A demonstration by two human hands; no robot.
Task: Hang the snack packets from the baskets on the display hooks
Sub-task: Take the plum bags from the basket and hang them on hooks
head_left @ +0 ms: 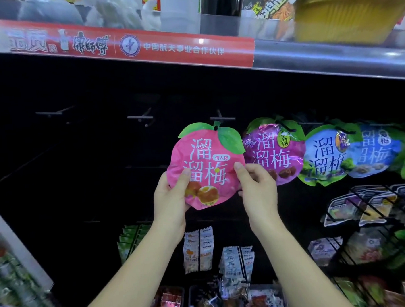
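Observation:
A pink peach-shaped snack packet [204,162] with green leaves is up against the dark display wall, its top hole at a metal hook [221,118]. My left hand [172,196] grips its lower left edge, thumb on the front. On the packet's right edge, my right hand [256,185] pinches it with the thumb on the front. Whether the packet hangs on the hook by itself cannot be told. Two bare hooks [140,117] [51,112] stick out to the left.
Purple [273,150], green-blue [324,157] and blue [373,150] packets hang to the right. Smaller packets [198,251] hang below, and wire racks [373,206] of snacks stand at lower right. A shelf with a red banner [131,44] runs overhead.

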